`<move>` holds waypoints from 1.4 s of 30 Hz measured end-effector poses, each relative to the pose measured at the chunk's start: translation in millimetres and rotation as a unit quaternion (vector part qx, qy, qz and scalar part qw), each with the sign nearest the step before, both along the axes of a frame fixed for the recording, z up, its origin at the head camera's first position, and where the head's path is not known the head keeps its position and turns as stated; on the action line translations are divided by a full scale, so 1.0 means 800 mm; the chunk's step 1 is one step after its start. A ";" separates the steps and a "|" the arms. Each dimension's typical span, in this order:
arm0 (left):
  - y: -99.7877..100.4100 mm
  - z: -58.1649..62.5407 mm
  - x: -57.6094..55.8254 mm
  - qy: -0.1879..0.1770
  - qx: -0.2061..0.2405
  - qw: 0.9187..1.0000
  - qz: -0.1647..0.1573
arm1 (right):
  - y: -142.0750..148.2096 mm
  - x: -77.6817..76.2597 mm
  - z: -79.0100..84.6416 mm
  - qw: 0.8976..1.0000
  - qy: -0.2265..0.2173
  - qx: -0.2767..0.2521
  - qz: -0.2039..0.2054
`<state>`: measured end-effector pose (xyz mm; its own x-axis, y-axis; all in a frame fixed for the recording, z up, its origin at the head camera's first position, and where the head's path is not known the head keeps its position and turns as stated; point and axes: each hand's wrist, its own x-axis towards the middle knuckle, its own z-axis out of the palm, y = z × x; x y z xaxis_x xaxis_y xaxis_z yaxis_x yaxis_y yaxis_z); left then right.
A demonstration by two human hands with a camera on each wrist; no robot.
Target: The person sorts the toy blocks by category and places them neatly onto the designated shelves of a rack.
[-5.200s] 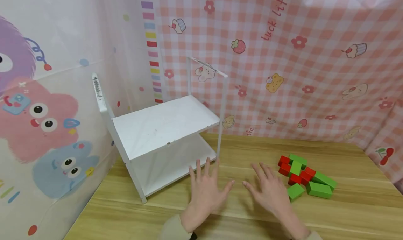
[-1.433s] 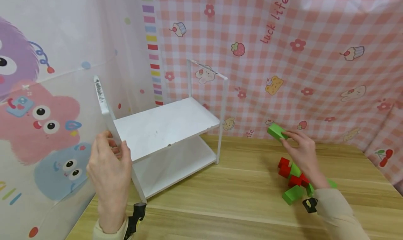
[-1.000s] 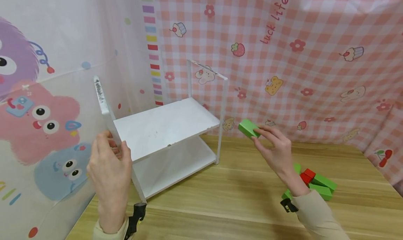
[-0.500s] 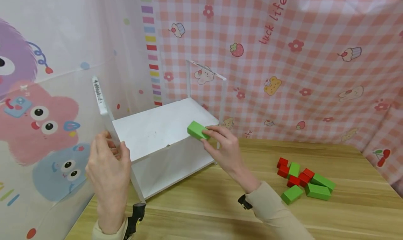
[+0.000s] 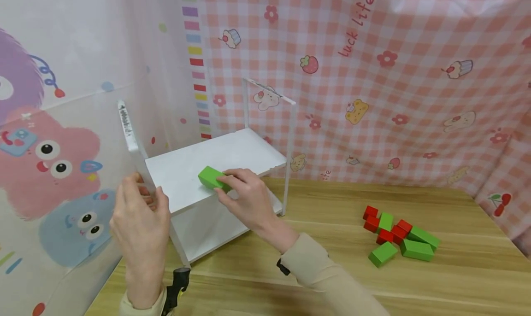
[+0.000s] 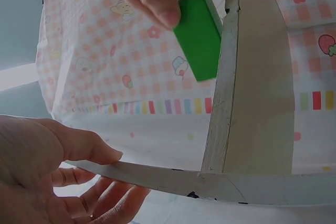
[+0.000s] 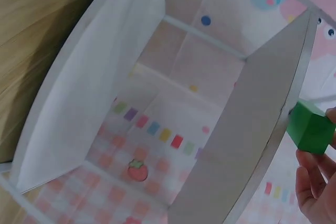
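A white two-tier shelf rack (image 5: 244, 145) stands on the wooden table. My left hand (image 5: 141, 231) holds its left side post; in the left wrist view, thumb and fingers lie on both sides of the chipped white bar (image 6: 173, 182). With thumb and fingers, my right hand (image 5: 257, 205) pinches one end of a green rectangular block (image 5: 210, 178). The block overlaps the upper board's front part in the head view. From the right wrist view, the green block (image 7: 310, 129) appears right at the board's edge, on the upper side.
To the right on the wooden table (image 5: 332, 260) lies a loose group of red cubes (image 5: 385, 236) and green blocks (image 5: 416, 250). A pink checked cloth (image 5: 352, 76) hangs behind, and a cartoon-printed sheet (image 5: 83, 113) hangs at the left, close beside the rack.
My left hand went from the table to the rack's left post. The right hand took a green block from the group and carried it left over the upper board.
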<state>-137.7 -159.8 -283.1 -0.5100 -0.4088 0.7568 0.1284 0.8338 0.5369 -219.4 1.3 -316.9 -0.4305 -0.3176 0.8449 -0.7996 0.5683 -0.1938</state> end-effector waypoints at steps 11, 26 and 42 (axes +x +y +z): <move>0.000 -0.001 -0.001 0.008 -0.010 1.000 -0.001 | -0.039 0.009 0.010 0.997 -0.016 0.065 -0.035; -0.001 -0.002 -0.002 0.008 -0.011 1.000 0.005 | -0.072 0.022 0.018 0.992 -0.049 0.106 -0.053; -0.001 -0.003 -0.002 0.010 -0.008 1.000 0.001 | -0.043 0.015 0.007 0.995 -0.030 0.061 0.071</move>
<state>-138.9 -160.9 -285.2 -0.4949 -0.3975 0.7727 0.1373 0.8423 0.5212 -207.7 -33.4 -311.1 -0.4216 -0.4770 0.7712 -0.8630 0.4722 -0.1797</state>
